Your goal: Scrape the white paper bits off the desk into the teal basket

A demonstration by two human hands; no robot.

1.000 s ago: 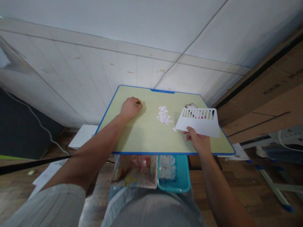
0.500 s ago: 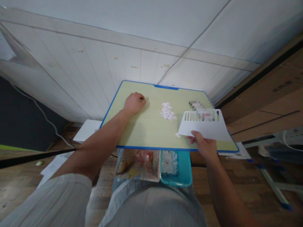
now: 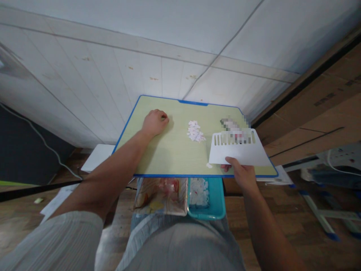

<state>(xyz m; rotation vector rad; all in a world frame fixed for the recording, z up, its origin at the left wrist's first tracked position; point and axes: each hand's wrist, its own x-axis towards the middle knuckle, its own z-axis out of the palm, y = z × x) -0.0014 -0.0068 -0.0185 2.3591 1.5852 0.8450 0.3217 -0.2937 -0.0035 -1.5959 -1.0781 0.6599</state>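
Note:
My left hand (image 3: pixel 153 123) rests on the left part of a pale yellow-green board (image 3: pixel 166 158) with a blue rim. Its fingers are curled together, and whatever they may hold is hidden. My right hand (image 3: pixel 243 174) pinches the near edge of a flat white card (image 3: pixel 238 155) over the board's right side, thumb on top and fingers beneath. A row of slots runs along the card's far edge. Between the hands lies a heap of small white paper pieces (image 3: pixel 194 131). One loose white piece (image 3: pixel 209 165) is beside the card's near left corner. A blurred-out patch covers something behind the card.
Below the board's near edge are a patterned tray (image 3: pixel 160 195) with a clear wrapped-looking thing in it and a turquoise basket (image 3: pixel 217 203) holding white pieces. A white wall (image 3: pixel 146 71) stands behind the board. Cardboard boxes (image 3: pixel 310 109) are stacked at the right.
The whole view has shifted slightly, so the board and both hands appear a little further left. Both hands keep nearly the same pose, and the card stays in my right hand.

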